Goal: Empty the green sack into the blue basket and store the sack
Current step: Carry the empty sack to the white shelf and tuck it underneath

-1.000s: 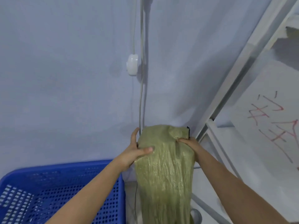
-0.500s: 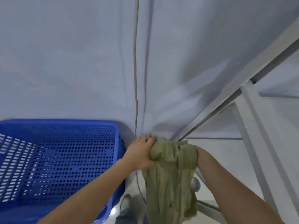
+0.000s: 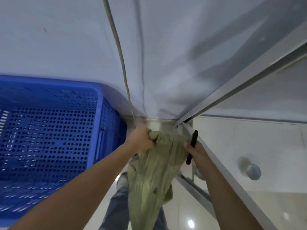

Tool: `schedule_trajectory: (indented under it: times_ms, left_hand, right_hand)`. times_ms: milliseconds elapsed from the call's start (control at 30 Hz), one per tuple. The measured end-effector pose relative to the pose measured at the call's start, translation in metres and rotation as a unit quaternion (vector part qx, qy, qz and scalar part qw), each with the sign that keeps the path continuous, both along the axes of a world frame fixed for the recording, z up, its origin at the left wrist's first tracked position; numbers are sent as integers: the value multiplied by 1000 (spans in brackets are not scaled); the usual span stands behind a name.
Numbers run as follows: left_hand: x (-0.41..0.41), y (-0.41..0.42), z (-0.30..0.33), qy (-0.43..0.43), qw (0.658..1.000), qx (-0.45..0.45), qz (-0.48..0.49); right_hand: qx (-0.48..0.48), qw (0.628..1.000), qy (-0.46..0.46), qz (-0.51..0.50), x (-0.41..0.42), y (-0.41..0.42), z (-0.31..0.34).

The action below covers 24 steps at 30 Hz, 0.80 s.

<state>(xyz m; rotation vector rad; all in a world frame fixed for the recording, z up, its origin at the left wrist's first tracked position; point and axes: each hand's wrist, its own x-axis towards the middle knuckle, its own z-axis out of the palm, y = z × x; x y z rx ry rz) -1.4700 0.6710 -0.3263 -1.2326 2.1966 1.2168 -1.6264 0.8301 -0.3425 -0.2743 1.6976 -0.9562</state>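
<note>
The green sack (image 3: 152,176) hangs limp and crumpled between my arms, low in the middle of the view. My left hand (image 3: 141,143) is closed around its bunched top edge. My right hand (image 3: 192,150) holds the sack's right side, with a thin black object (image 3: 191,146) against its fingers. The blue basket (image 3: 99,103), perforated plastic, stands to the left of the sack; nothing shows on the part of its floor that is in view.
A grey wall fills the top, with a cable (image 3: 119,55) running down it. A white metal rack frame (image 3: 224,100) slants along the right. Below are glossy floor tiles, my trouser leg (image 3: 116,206) and shoe, and a round metal disc (image 3: 253,171).
The sack went from held flat against the wall to bunched up and lowered. The view tipped downward, so the basket, floor and my legs show more.
</note>
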Motion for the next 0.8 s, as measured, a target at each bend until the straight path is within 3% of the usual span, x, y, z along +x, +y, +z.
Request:
schedule_trajectory:
  times_ms: [100,233,400,500,600,667,733,767,800]
  left_hand:
    - [-4,-8,-28,9,988,140,59]
    - [-5,-20,-53,42,949,310,40]
    - [-17,-25,-79,87,876,468,80]
    - [-13,-24,-102,91,863,475,148]
    - [-1,-15,-128,70,887,386,243]
    - [9,-3,-142,81,857,380,339]
    - [18,9,-148,127,795,425,413]
    - [22,14,-149,143,782,439,418]
    - [24,21,-151,144,791,440,400]
  right_hand:
    - [-6,999,-18,43,4,0,-26]
    - [-22,999,-28,19,2,5,-62]
    - [-69,974,-197,-90,15,2,-98]
    - [-21,976,-158,-147,26,-1,-113]
    - [47,980,-72,-181,25,-2,-124]
    - [71,977,-31,-196,21,-3,-133]
    - [78,974,-1,-212,19,-6,-141]
    - [83,971,14,-223,18,-8,-145]
    - [89,967,31,-235,17,-10,-150]
